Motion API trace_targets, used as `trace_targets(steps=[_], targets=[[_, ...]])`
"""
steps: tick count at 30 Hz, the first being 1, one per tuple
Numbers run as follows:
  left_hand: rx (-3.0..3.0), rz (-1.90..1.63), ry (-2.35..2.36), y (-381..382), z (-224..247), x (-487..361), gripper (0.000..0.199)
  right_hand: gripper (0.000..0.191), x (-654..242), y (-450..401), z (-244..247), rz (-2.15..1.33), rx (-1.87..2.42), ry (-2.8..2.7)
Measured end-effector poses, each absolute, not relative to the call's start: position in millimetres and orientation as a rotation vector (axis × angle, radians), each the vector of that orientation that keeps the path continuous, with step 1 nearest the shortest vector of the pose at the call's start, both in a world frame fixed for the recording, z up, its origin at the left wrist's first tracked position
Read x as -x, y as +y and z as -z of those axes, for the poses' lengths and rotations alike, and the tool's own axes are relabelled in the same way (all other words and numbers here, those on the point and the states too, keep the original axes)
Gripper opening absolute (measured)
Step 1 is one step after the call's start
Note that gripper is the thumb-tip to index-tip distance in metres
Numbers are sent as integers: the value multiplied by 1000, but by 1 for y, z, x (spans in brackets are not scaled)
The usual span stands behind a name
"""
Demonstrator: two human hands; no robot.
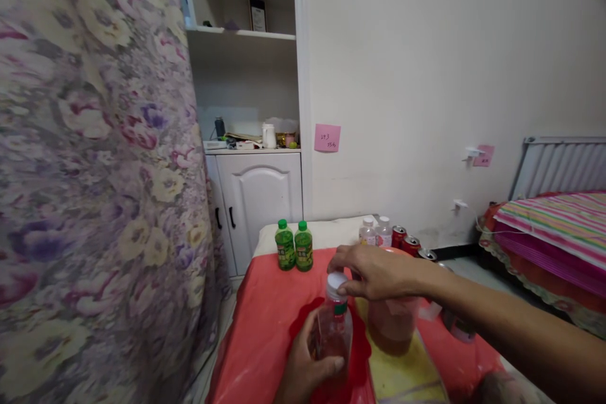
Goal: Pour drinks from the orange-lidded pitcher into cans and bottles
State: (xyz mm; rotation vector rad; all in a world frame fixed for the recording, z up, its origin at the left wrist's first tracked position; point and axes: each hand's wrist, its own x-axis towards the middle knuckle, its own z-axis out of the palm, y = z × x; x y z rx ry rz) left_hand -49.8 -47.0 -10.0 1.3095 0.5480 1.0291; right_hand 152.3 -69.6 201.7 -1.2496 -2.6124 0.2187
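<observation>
A clear plastic bottle (334, 328) with a small green and red label stands upright in front of me, and my left hand (307, 353) is wrapped round its lower body. At its top is a white cap (336, 284); my right hand (372, 268) reaches in from the right and grips it with thumb and fingers. Under the bottle lies a red scalloped mat or tray (360, 353). Just right of it, below my right forearm, stands a clear pinkish tub (395, 325) on a yellow cloth (407, 372). My arm hides part of the tub.
Two green-capped drink bottles (294, 247) stand on the red-covered table (265, 303). Two white-capped clear bottles (375, 232) and several cans (409, 243) line its back right. A floral curtain (95, 170) hangs at left; a bed (553, 233) stands at right.
</observation>
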Motion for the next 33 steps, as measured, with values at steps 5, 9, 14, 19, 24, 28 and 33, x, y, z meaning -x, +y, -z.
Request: trace_targets(steps=[5, 9, 14, 19, 24, 28, 33], targets=[[-1283, -1031, 597, -47, 11, 51, 95, 48, -155, -69, -196, -238, 1289, -2554], [-1277, -1034, 597, -47, 12, 51, 94, 42, -156, -66, -189, -274, 1197, -2563], [-1272, -1044, 636, -47, 10, 50, 97, 30, -152, -63, -184, -297, 1190, -2529], [-1278, -1065, 700, -48, 8, 50, 97, 22, -141, -70, -186, -312, 1271, -2492], [-1265, -1124, 775, -45, 9, 50, 96, 30, -137, -76, -182, -273, 1281, -2449], [-1252, -1155, 778, -42, 10, 51, 95, 42, -140, -75, -177, -250, 1223, -2420], [-1250, -1167, 776, -41, 14, 49, 94, 39, -139, -71, -172, -223, 1202, -2382]])
